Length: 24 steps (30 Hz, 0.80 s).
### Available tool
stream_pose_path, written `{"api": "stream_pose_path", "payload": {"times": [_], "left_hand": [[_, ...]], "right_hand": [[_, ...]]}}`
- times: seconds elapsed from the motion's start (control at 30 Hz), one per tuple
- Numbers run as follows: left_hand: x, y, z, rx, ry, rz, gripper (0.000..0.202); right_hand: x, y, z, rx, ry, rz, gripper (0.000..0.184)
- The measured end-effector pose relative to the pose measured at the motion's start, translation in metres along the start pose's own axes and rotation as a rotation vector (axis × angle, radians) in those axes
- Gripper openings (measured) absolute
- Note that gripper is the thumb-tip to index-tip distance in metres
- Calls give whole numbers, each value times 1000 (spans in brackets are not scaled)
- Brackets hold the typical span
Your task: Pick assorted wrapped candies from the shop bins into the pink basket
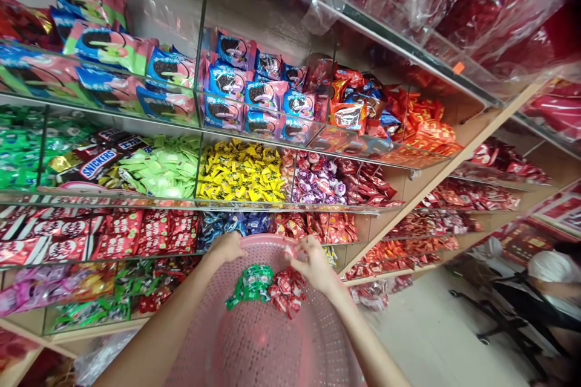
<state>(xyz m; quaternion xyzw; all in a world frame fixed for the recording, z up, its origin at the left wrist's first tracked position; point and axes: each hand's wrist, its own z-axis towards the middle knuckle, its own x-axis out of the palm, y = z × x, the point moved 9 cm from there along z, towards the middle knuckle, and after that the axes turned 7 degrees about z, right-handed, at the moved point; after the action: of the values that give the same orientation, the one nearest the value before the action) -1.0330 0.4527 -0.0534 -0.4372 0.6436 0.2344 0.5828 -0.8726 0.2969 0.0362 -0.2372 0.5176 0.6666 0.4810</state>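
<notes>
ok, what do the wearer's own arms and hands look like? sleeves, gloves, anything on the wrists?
Both forearms are bare as far as the frame shows, with no sleeves in view. The left hand and right hand are ungloved. No watch or bracelet shows on either wrist. The picture is too blurred to tell rings.

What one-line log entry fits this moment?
left hand: grips pink basket rim | right hand: at red sweets | beside: green sweets

Pink perforated basket (272, 344); green sweets (250, 284); red-and-white sweets (285, 291).
</notes>
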Motion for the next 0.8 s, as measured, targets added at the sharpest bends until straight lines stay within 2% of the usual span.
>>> {"api": "stream_pose_path", "payload": {"times": [0.13,0.23,0.33,0.6,0.8], "left_hand": [[1,-1,0,9,-1,10,39],[1,0,1,8,-6,19,41],[1,0,1,-1,-3,14,39],[1,0,2,-2,6,26,38],[0,1,2,-12,11,19,39]], "right_hand": [[52,-1,-2,-30,281,-340,24],[71,-2,-1,-4,421,-476,29],[81,1,0,-3,501,-541,26],[88,-4,0,2,492,-556,25],[93,-6,-2,-19,384,-516,25]]}}
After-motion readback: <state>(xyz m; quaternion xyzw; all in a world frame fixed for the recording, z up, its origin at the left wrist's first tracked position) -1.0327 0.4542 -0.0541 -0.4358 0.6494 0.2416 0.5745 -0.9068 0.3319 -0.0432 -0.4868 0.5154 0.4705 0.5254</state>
